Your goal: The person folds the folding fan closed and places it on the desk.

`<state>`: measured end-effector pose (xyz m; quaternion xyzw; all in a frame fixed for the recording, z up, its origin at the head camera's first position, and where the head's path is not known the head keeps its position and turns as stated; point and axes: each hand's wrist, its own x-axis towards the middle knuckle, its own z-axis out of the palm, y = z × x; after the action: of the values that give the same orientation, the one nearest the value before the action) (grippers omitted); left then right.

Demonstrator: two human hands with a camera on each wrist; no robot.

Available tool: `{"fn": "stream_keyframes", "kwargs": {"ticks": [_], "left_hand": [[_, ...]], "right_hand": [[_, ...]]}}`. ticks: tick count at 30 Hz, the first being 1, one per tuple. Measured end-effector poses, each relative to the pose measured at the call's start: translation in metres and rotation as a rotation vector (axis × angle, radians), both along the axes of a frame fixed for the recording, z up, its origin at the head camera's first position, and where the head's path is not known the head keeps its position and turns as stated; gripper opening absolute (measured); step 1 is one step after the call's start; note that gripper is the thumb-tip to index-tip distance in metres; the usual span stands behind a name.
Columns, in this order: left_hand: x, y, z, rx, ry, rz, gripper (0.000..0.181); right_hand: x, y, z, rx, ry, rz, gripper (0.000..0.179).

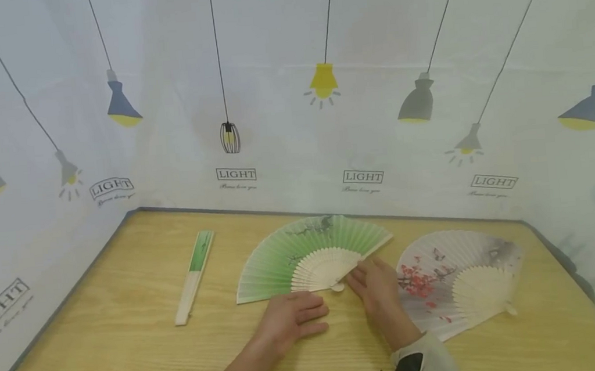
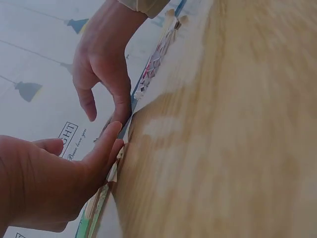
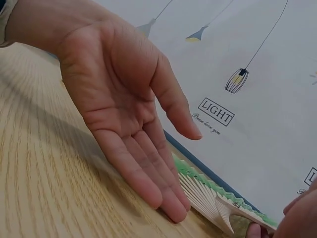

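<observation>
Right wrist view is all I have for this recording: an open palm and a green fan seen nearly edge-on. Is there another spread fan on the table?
Observer: Yes, a pale fan with red blossoms lies spread toward the right of the table.
Operator: Anything on the other side?
Observer: A folded green fan lies to the left of the spread green fan.
Operator: I only glimpse the right hand; where is it?
Observer: At the spread green fan's right edge, with the pale fan just to its right.
</observation>
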<state>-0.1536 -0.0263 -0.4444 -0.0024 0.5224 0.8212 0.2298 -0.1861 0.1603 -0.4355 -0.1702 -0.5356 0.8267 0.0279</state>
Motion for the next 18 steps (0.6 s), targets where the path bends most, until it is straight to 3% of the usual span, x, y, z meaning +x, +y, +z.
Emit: {"fn": "stream_keyframes", "kwargs": {"ticks": [5,9,12,18], "left_hand": [[0.003,0.002,-0.002,0.023,-0.028,0.008,0.04],[0.005,0.007,-0.006,0.039,-0.017,0.049,0.039],[0.002,0.011,-0.005,0.09,-0.017,0.134,0.04],[-0.008,0.019,0.009,0.112,0.06,0.396,0.035]], "right_hand": [[0.0,-0.004,-0.001,0.038,0.011,-0.026,0.069],[0.0,-0.005,0.002,0.076,0.03,-0.044,0.054],[-0.001,-0.006,0.006,0.088,0.056,-0.06,0.047],[0.004,-0.009,0.019,-0.002,0.149,-0.066,0.049]]}}
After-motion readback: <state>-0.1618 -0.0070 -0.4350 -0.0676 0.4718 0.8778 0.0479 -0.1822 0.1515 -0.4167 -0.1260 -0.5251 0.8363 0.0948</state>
